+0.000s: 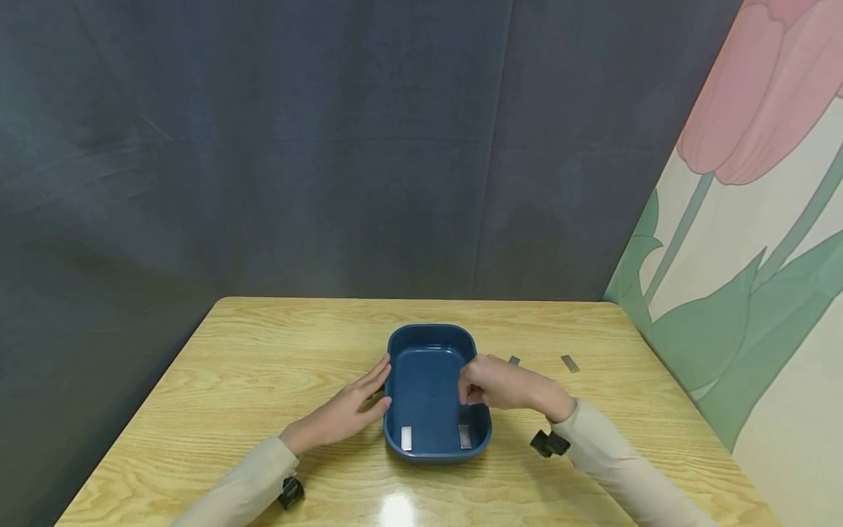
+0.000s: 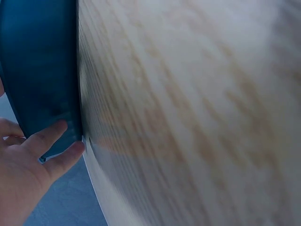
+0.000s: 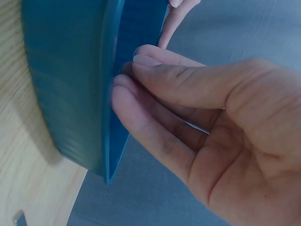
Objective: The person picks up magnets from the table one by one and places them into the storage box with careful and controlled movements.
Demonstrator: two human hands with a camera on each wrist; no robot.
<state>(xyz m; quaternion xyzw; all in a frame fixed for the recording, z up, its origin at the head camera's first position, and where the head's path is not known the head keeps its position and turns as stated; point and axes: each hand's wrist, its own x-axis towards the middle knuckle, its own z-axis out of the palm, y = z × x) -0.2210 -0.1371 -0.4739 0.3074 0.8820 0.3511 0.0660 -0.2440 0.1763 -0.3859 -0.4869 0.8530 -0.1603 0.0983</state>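
A deep blue plastic bin (image 1: 431,459) stands on the table. My left hand (image 1: 349,413) has its fingers straight, with fingertips against the bin's left side. In the left wrist view, two fingers (image 2: 51,136) lie along the blue wall. My right hand (image 1: 500,382) is over the bin's right rim, fingers curled inward. In the right wrist view its thumb and fingertips (image 3: 127,101) pinch together just inside the rim. A thin bright sliver, like a metal strip's edge, shows between fingers and palm. Flat silver metal strips lie in the bin's near left (image 1: 406,438) and near right (image 1: 465,437) corners.
Right of the bin, one grey metal strip (image 1: 569,364) lies on the wooden table (image 1: 296,344); another strip (image 1: 514,360) shows partly behind my right hand. A dark curtain (image 1: 369,161) hangs behind the table, and a tulip-patterned wall (image 1: 744,241) rises at the right.
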